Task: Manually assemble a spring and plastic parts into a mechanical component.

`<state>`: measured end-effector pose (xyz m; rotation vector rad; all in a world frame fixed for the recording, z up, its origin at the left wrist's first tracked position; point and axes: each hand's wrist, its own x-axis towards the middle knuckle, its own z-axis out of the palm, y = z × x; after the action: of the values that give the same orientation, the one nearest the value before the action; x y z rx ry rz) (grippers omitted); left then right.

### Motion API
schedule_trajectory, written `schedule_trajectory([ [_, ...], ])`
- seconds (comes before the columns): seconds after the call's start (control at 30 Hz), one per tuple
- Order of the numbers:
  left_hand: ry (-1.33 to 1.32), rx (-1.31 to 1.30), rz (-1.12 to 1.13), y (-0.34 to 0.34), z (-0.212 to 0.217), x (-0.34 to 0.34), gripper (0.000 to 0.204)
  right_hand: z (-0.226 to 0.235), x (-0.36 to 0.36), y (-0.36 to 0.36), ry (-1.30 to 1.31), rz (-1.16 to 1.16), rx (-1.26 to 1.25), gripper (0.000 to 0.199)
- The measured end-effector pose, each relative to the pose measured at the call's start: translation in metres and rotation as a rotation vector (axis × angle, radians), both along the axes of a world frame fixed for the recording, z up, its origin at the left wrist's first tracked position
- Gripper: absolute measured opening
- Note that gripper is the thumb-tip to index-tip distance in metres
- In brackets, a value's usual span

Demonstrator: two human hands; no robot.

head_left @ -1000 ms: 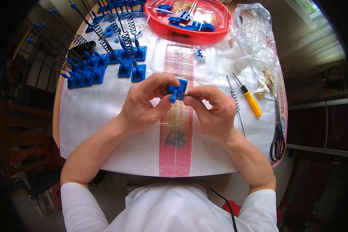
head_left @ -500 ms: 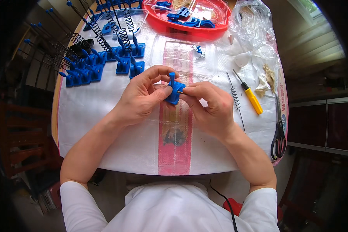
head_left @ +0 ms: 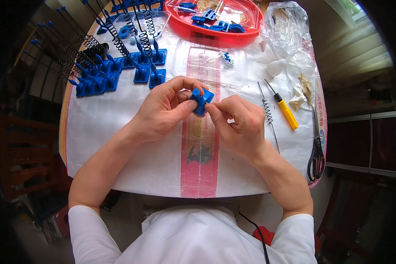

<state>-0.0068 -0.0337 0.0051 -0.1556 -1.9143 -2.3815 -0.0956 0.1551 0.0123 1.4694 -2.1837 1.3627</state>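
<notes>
Head view: left hand (head_left: 163,104) grasps the blue plastic part (head_left: 201,105) above the middle of the bench (head_left: 237,174); right hand (head_left: 240,121) is pinched closed at its right side, any tiny piece there indistinct. Part appears light, stiff, slightly slippery; hold by base edges.

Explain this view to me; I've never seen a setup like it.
There is no machine doing the work: these are a person's bare hands. The camera is worn on their head, looking down; its fisheye lens bends straight edges. The left hand holds a small blue piece, and the right hand's fingertips meet its side. On the white sheet, to the right, lie a coiled wire, yellow screwdriver and scissors. Blue bases stand at the left; farther back is a red tray.
</notes>
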Motion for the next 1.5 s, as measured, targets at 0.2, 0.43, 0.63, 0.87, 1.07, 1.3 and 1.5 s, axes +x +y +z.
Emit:
schedule_trajectory([
  [0.2, -0.015, 0.015, 0.026, -0.002, -0.002, 0.0, 0.018, 0.003, -0.009, -0.001, 0.139, 0.04, -0.004, 0.012],
  [0.43, -0.012, 0.035, 0.006, -0.003, -0.003, 0.001, 0.024, 0.01, -0.005, 0.003, -0.173, 0.093, 0.135, 0.015],
  [0.63, -0.038, 0.026, 0.031, 0.003, 0.004, -0.001, 0.027, 0.001, -0.008, 0.004, -0.317, 0.072, 0.144, 0.025],
  [0.87, -0.227, 0.067, -0.086, -0.001, 0.001, -0.003, 0.028, 0.001, -0.014, 0.005, -0.066, 0.089, 0.222, 0.024],
  [1.07, -0.272, 0.267, -0.005, -0.005, -0.007, -0.004, 0.035, 0.006, -0.016, 0.001, 0.209, 0.084, 0.236, 0.011],
  [1.3, -0.226, 0.054, -0.068, -0.004, -0.004, -0.003, 0.035, 0.004, -0.008, 0.0, 0.03, 0.11, 0.254, 0.012],
  [1.5, -0.252, 0.024, -0.097, -0.005, -0.002, -0.002, 0.036, 0.007, -0.011, 0.003, 0.055, 0.096, 0.381, 0.013],
])
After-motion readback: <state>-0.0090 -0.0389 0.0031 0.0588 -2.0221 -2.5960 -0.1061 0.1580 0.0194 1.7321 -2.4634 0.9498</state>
